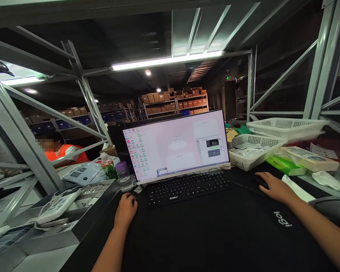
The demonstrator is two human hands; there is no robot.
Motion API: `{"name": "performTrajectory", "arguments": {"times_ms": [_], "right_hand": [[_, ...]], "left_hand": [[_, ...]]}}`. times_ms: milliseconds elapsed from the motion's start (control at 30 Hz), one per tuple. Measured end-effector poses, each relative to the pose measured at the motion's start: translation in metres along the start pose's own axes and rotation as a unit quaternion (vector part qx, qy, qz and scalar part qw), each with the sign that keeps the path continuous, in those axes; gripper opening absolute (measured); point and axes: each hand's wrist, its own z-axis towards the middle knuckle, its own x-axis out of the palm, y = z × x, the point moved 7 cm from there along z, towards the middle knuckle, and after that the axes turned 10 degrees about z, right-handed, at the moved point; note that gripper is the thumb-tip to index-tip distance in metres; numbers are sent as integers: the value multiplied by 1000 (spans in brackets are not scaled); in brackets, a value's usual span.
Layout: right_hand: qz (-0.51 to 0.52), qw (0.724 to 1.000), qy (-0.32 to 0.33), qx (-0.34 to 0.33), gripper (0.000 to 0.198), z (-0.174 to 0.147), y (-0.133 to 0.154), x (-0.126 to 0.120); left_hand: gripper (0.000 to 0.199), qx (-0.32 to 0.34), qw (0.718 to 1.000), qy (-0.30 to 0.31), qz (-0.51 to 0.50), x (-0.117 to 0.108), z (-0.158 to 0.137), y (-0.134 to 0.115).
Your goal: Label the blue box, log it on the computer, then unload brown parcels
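Observation:
A black computer mouse point(261, 182) sits under my right hand point(274, 187), whose fingers curl over it on the black desk mat point(204, 234). My left hand point(125, 208) rests on the mat in a loose fist, just left of the black keyboard point(187, 187); nothing shows in it. Behind the keyboard stands a lit monitor point(172, 147), with desktop icons along its left side and a small window at lower right. A clear jar with a purple lid point(121, 167) stands beyond my left hand.
At left are a grey divided tray point(93, 219) with cables and a white device, plastic packages point(85, 173) and a green-labelled bottle point(109, 170). White baskets point(255, 162) and a green packet point(285, 165) lie at right. Metal posts frame the desk; a person in an orange vest point(65, 152) sits beyond.

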Motion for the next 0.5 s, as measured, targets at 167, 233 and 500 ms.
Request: {"name": "performTrajectory", "arguments": {"times_ms": [167,233,500], "right_hand": [[-1,1000,12,-4,57,-1,-3,3],[0,1000,12,-3,58,-1,-4,4],[-24,999,18,33,54,0,-3,1]], "left_hand": [[26,2,1000,1,5,2,3,1],[26,3,1000,2,6,4,3,2],[31,4,1000,-4,1,9,3,3]]}}
